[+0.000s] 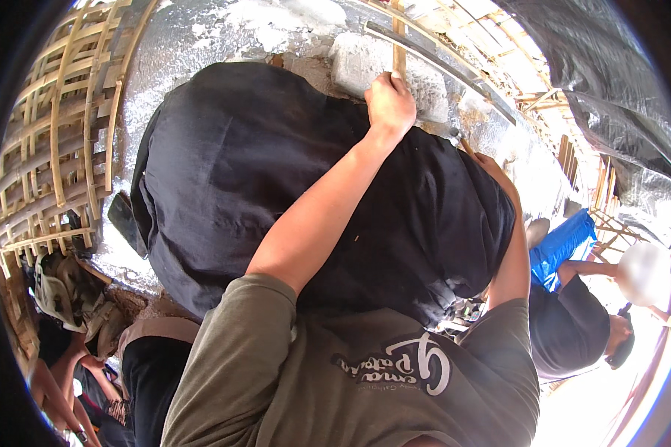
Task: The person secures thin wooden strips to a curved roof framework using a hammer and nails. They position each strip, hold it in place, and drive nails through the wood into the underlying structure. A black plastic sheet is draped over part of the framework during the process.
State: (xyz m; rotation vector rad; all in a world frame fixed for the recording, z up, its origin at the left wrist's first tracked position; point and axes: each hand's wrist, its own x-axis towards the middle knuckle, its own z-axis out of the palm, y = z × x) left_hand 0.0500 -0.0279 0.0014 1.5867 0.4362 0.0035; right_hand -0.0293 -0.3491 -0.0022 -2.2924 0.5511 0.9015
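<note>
My left hand [390, 108] is closed in a fist around a flat, light wooden strip [399, 48], which stands out past a rough grey block [358, 67] beyond my knees. Off to the right, my right hand [490, 167] is partly hidden behind my dark-clothed leg. Its fingers are curled on a thin wooden handle [467, 147] with a small dark end; the kind of tool is hard to make out. Black cloth [261, 179] covers my bent legs below both hands.
A long narrow dark bar [440, 67] slants past the block. Woven bamboo panels [60, 112] rise at the left. One person [574, 328] in dark clothes sits at the right near a blue sheet [563, 246]. Another person's arms [71, 372] show at lower left.
</note>
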